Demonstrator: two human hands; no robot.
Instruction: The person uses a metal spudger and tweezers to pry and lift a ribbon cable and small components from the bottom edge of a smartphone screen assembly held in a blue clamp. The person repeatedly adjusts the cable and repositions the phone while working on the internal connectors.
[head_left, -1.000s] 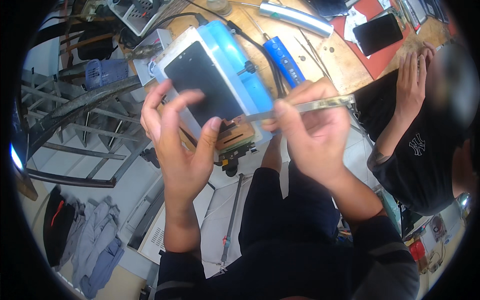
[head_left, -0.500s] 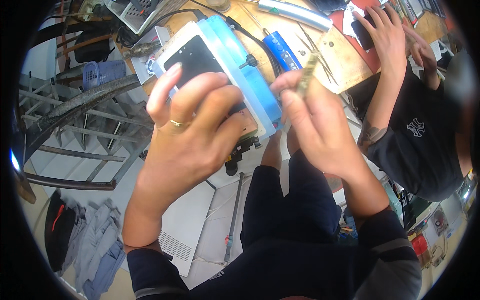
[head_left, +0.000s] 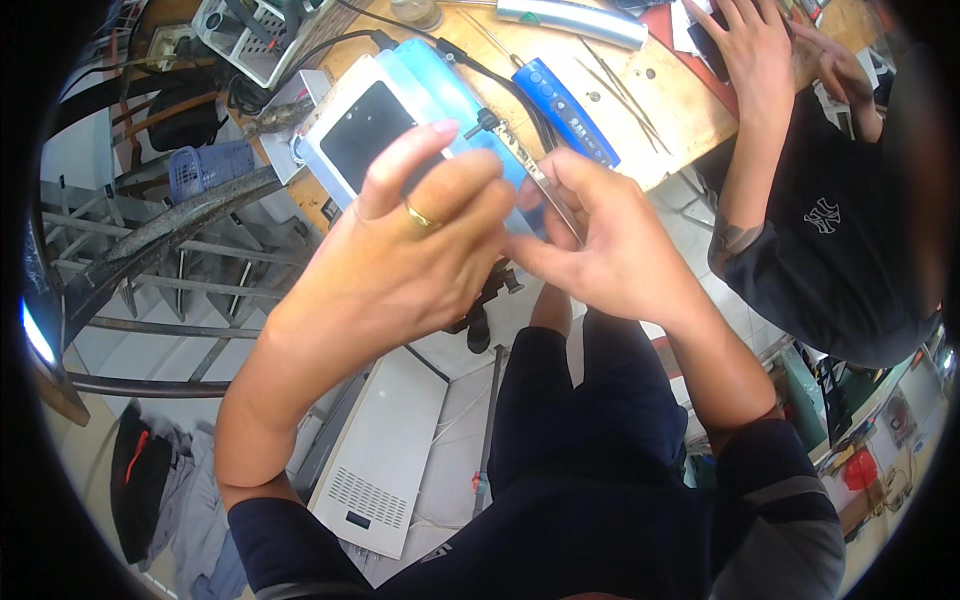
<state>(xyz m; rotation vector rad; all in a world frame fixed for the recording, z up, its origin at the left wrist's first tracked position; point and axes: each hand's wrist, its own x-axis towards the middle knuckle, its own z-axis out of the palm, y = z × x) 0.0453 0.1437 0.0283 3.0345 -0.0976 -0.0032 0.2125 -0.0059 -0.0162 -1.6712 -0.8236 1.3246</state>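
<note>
A dark phone-sized screen (head_left: 367, 130) lies in a white frame on a pale blue plastic fixture (head_left: 425, 85) with a black knob (head_left: 487, 121). My left hand (head_left: 400, 245) is over the frame's near end, index finger raised toward the screen, the others bent; what their tips hold or touch is hidden. My right hand (head_left: 605, 240), just right of it, grips a long, thin metal tool (head_left: 532, 166) pointing up past its thumb and index finger alongside the fixture. The screen's lower part is hidden behind my left hand.
A blue controller (head_left: 560, 105), thin tools (head_left: 625, 95), a silver cylinder (head_left: 570, 22), cables and a white basket (head_left: 262, 35) are on the wooden bench (head_left: 680, 120). A co-worker's hands (head_left: 760, 60) handle a dark object at right. A curved metal railing (head_left: 150, 230) runs at left.
My left hand has swung up and inward over the screen, hiding its near end. The tool in my right hand has turned from crosswise to pointing upward. The co-worker's hands have moved up onto the bench.
</note>
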